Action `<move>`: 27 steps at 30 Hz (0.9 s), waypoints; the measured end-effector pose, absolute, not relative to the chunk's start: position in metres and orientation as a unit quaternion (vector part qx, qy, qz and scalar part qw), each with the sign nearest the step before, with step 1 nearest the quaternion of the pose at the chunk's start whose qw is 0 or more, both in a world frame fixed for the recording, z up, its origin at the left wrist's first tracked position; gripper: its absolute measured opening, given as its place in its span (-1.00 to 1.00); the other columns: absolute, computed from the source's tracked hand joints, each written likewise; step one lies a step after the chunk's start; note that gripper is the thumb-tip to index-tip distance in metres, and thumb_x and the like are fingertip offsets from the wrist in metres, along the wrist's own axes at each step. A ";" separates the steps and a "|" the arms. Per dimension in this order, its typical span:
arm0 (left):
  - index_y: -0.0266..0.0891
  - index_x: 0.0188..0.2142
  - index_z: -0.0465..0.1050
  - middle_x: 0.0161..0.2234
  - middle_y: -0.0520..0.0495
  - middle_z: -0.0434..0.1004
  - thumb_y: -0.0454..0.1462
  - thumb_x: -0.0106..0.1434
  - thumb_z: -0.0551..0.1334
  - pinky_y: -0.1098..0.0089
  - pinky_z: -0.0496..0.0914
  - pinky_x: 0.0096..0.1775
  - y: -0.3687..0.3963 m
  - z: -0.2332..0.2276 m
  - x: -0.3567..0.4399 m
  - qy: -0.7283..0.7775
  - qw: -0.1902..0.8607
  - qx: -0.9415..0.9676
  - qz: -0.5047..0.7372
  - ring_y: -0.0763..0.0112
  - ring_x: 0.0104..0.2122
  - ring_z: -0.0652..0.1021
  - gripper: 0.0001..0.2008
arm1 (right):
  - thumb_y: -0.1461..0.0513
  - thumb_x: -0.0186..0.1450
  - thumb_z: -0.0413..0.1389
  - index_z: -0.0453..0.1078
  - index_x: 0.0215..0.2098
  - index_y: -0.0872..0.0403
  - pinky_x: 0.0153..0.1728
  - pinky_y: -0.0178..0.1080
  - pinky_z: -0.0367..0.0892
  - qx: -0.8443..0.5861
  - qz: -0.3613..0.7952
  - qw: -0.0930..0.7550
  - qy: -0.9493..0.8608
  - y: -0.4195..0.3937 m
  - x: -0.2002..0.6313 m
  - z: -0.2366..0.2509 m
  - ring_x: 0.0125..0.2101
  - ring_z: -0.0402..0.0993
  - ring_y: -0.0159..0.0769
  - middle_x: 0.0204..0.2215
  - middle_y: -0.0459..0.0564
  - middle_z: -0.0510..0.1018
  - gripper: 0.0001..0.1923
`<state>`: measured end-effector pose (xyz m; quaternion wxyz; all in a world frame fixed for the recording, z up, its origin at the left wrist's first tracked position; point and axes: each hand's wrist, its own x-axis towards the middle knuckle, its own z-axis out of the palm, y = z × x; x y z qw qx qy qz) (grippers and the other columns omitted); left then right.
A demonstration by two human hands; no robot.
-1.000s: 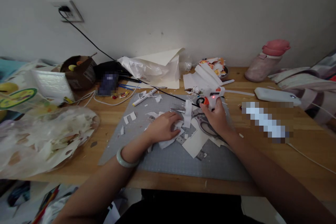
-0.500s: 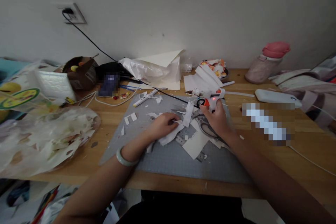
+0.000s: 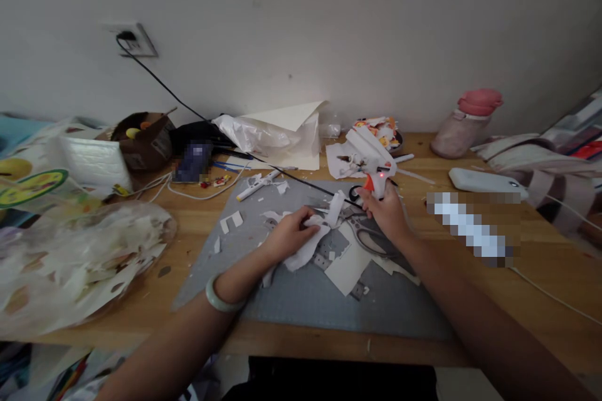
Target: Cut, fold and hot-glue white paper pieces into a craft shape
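My right hand (image 3: pixel 389 213) is closed round the handle of a white and orange hot glue gun (image 3: pixel 379 185), whose small red light is lit. The gun's nozzle points left, over crumpled white paper. My left hand (image 3: pixel 292 235) pinches a piece of white paper (image 3: pixel 306 252) above the cutting mat (image 3: pixel 282 308); its fingertips are partly hidden. A white strip (image 3: pixel 335 209) stands up beside that paper. Between my hands lie grey-handled scissors (image 3: pixel 371 239), cream card (image 3: pixel 347 267) and a grey ruler (image 3: pixel 322 260), which the card partly covers.
The gun's black cord (image 3: pixel 301 180) runs across the mat to a wall socket (image 3: pixel 132 39). A white pen-like tool (image 3: pixel 258 185) lies at the mat's back left. Plastic bags with scraps (image 3: pixel 89 263) fill the left side. A pink-lidded bottle (image 3: pixel 463 123) and a white power bank (image 3: pixel 486 184) stand right.
My right hand has turned the glue gun, so its back end with the glue stick now tilts down to the right. My left hand has shifted slightly with the paper. The camera view has tilted up a little.
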<state>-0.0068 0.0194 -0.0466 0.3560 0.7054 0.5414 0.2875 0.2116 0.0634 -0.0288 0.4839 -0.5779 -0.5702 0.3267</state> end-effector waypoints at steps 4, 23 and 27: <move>-0.22 -0.37 0.38 -0.49 0.08 0.39 -0.22 0.09 0.22 0.46 0.20 -0.45 0.019 -0.047 -0.006 0.552 0.391 0.676 0.292 0.46 -0.49 0.35 -0.87 | -0.04 0.09 0.12 0.22 -0.37 0.01 -0.75 -0.32 0.18 -0.578 0.419 0.402 -0.573 0.072 0.212 -0.022 -0.77 0.26 -0.36 -0.71 -0.20 0.39 -0.67; -0.26 -0.33 0.43 -0.40 -0.05 0.46 -0.06 0.18 0.19 0.42 0.27 -0.31 0.002 -0.057 0.005 0.443 0.450 0.597 0.495 0.42 -0.40 0.41 -0.71 | 0.10 0.27 -0.04 0.36 -0.39 0.05 -0.26 -0.25 0.24 -0.534 0.163 0.392 -0.732 0.037 0.196 -0.015 -0.30 0.40 -0.23 -0.38 0.01 0.49 -0.76; -0.26 -0.35 0.43 -0.43 -0.02 0.45 -0.08 0.12 0.26 0.44 0.26 -0.34 0.002 -0.054 0.010 0.435 0.508 0.548 0.502 0.44 -0.42 0.41 -0.73 | 0.11 0.24 0.02 0.27 -0.48 0.02 -0.45 -0.31 0.23 -0.451 0.254 0.447 -0.729 0.004 0.189 -0.022 -0.51 0.31 -0.35 -0.55 -0.12 0.37 -0.80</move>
